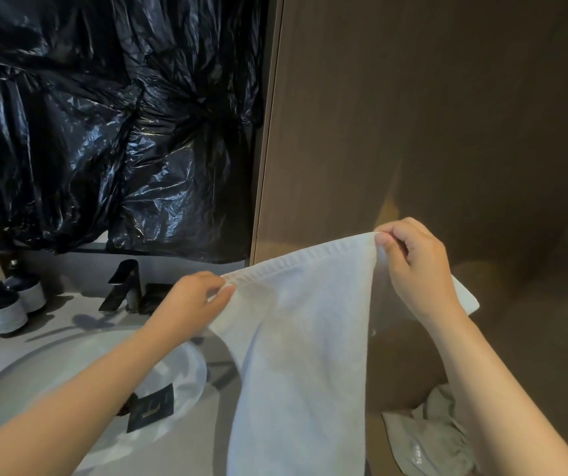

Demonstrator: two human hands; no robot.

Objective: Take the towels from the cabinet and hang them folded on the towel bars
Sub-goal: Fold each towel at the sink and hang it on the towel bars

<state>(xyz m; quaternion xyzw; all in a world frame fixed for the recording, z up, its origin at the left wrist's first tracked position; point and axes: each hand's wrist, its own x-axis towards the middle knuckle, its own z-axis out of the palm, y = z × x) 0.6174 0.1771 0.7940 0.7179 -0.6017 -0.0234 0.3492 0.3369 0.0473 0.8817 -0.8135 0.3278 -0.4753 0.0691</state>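
1. White towel (296, 355) is hanging open by its top hem, in front of the surface (59, 319) just right of the sink (35, 389); no towel bar is showing.
2. Left hand (193, 300) is pinching one hem corner, lower; right hand (413, 266) is pinching the other, higher.
3. Judgement: folding is under way; levelling both corners, tensioning the hem and matching edges squarely before closing the fold is advisable, keeping the tail off the sink.

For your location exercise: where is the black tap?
Head view, left of centre: the black tap stands behind the basin, right of the pump bottles.
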